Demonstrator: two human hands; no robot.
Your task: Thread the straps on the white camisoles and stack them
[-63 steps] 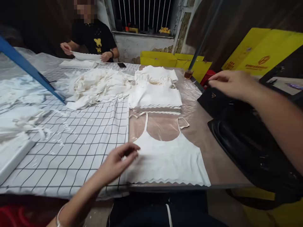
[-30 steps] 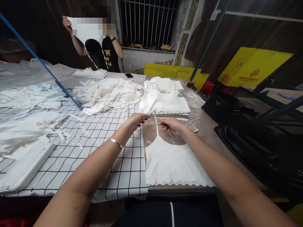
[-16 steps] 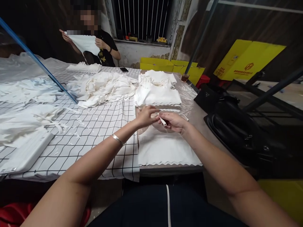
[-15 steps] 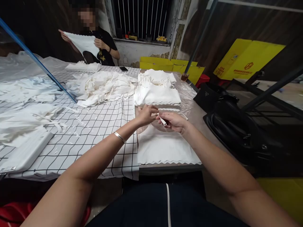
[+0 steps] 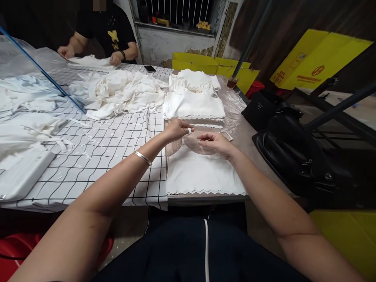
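Observation:
A white garment [image 5: 202, 174] with a scalloped hem lies flat in front of me, its curved neckline away from my body. Over its far end my left hand [image 5: 176, 130] is closed, a short white strip [image 5: 189, 131] pinched at its fingertips. Just to the right, my right hand [image 5: 216, 144] is closed too, thumb and fingers together; whatever lies between them is hidden. A thin white strap [image 5: 226, 135] loops out behind the right hand. Beyond both hands rises a stack of similar white garments [image 5: 194, 105] with wavy edges.
Heaped white cloth [image 5: 123, 92] covers part of the checked tablecloth [image 5: 123, 149]. A long white box [image 5: 26, 176] lies at the left. Black bags [image 5: 293, 145] sit at the right. Across the table a person [image 5: 108, 35] handles white cloth. A blue pole [image 5: 44, 72] slants over the left side.
My hands have drawn slightly apart. The white strip seen at my right fingers now shows at my left fingertips. The person opposite has lowered the raised cloth to the table. The view has tilted down.

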